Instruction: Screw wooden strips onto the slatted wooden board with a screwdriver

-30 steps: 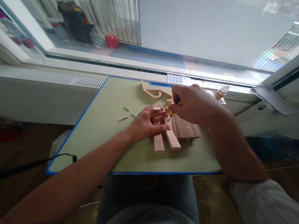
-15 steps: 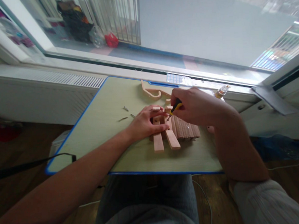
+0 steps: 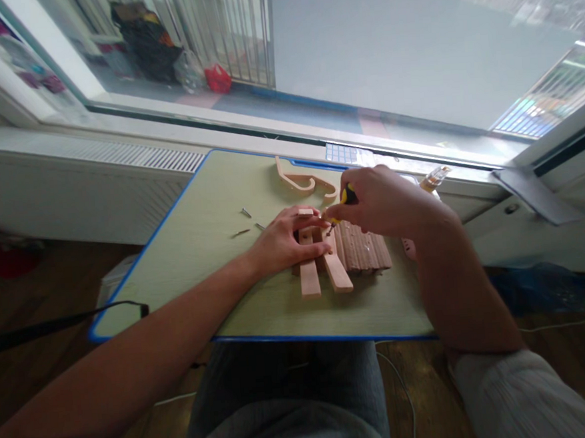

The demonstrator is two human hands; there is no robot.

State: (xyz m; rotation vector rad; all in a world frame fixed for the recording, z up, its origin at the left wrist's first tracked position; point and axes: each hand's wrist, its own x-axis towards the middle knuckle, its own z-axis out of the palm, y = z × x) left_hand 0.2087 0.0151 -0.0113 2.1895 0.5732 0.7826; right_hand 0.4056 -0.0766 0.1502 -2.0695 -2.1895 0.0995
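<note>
My right hand is closed around a screwdriver with a yellow and black handle. Its tip points down at the right one of two pale wooden strips. Across these pieces lies my left hand, gripping the wooden frame with thumb in front and fingers behind. Beneath the wood is a ridged brown cardboard piece. Several screws lie on the table left of my left hand. Whether a screw sits under the tip is too small to tell.
The pale table has a blue edge. Curved wooden hooks lie at its back. A clear bottle-like item stands at the right near the window sill, and a white radiator runs along the left.
My right hand has turned on the screwdriver and shifted slightly, uncovering more of the second curved hook behind it. The left hand and wood stay in place.
</note>
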